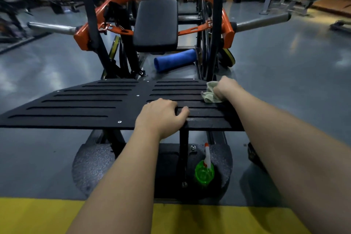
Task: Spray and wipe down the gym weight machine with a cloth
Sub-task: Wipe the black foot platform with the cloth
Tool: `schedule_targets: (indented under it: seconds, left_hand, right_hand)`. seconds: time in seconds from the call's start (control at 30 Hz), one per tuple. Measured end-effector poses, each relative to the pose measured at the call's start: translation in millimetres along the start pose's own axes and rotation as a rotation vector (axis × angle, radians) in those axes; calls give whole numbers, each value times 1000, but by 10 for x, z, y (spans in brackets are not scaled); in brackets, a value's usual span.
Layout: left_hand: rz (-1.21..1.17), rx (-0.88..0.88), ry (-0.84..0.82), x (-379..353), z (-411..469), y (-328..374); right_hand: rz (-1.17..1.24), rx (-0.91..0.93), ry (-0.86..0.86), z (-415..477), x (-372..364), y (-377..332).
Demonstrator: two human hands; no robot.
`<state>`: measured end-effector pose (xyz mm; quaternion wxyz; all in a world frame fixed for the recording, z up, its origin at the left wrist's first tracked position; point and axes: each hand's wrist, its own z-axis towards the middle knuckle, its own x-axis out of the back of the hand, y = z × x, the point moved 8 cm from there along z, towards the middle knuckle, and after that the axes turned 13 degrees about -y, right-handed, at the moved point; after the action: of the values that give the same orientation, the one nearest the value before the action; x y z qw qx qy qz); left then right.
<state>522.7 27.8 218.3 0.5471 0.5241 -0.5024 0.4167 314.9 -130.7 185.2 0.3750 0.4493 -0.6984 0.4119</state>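
Observation:
The weight machine has a black slotted footplate point(81, 104) in front of me, black seat pads point(156, 24) beyond it and an orange frame point(227, 30). My right hand point(227, 86) grips a crumpled pale cloth point(209, 93) and holds it against the footplate's far right corner. My left hand point(161, 115) rests on the footplate's near edge, fingers curled over the top and thumb on the surface. A green spray bottle point(205, 171) with a white and red nozzle stands on the floor base under the footplate, with no hand on it.
A blue foam roller point(175, 60) lies behind the footplate under the seat. Steel weight pegs point(51, 28) stick out left and right of the frame. Grey floor surrounds the machine, with a yellow strip point(38, 214) at my feet. Other gym equipment stands at the back.

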Motion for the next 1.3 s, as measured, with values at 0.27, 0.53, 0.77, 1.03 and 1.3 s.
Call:
schedule_targets:
  seconds: [0.27,0.53,0.77,1.03,1.3]
  left_hand:
    - [-18,22,-20,33,-52,5]
    - [-59,41,-34,44,-125,-10]
    - [-36,14,-49,50,-85,-9]
    - [-41,-10,-77,-18,-43,-47]
    - [-30,10,-35,-5,-26,-34]
  right_hand:
    - [163,14,-35,-481,7,294]
    - [170,59,11,-1297,60,598]
    - [138,55,86,-1590,-62,685]
    - [-246,47,239,-1796,-39,648]
    - [-182,-5,138,-1252,47,628]
